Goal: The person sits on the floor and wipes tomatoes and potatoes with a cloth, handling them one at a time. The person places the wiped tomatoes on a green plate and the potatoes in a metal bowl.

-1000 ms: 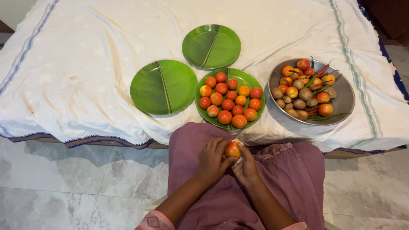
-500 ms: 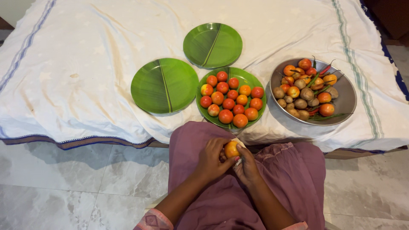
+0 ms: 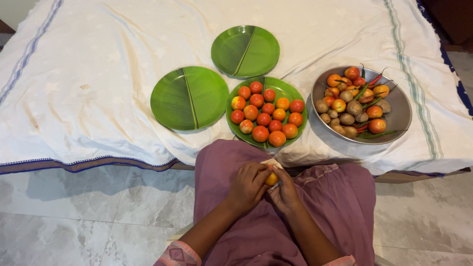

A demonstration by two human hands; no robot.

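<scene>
Over my lap, my left hand (image 3: pixel 248 186) and my right hand (image 3: pixel 285 191) close together around one orange tomato (image 3: pixel 271 178). A small pale cloth (image 3: pixel 270 162) peeks out above it, between the hands. Only a sliver of the tomato shows; my left fingers cover most of it. Just beyond my knees, a green leaf-patterned plate (image 3: pixel 281 88) holds several red and orange tomatoes (image 3: pixel 264 119).
Two bare green plates (image 3: pixel 189 98) (image 3: pixel 245 50) lie on the white cloth-covered surface (image 3: pixel 98 74). At the right a steel bowl (image 3: pixel 401 116) holds tomatoes, small brown tubers and red and green chillies. Grey marble floor (image 3: pixel 84 212) lies below the cloth's edge.
My left fingers have curled further over the tomato, hiding most of it. The hands stay over my lap; the view has shifted slightly.
</scene>
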